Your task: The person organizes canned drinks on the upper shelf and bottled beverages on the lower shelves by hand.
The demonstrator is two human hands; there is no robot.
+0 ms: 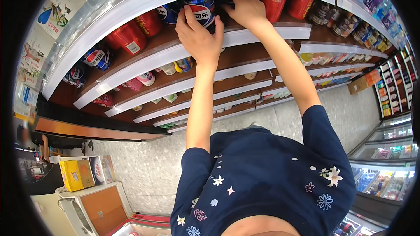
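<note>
On the upper shelf stands a blue cola can (202, 11) with a red, white and blue round logo. My left hand (199, 39) is around the front of it, fingers on its left side and thumb on its right. Just to the right, my right hand (246, 11) reaches under the ledge into a dark gap. Its fingers are bent, and whatever they hold is hidden in shadow. Another blue cola can (167, 14) stands left of my left hand. A red can (274, 5) is close to the right of my right hand.
More red cans (131, 38) and blue cans (97, 57) line the shelf leftward; dark bottles (323, 14) stand at right. White shelf edges (245, 36) stick out below my wrists. Lower shelves hold small bottles. A yellow box (72, 175) sits lower left; a cardboard box (358, 85) stands far right.
</note>
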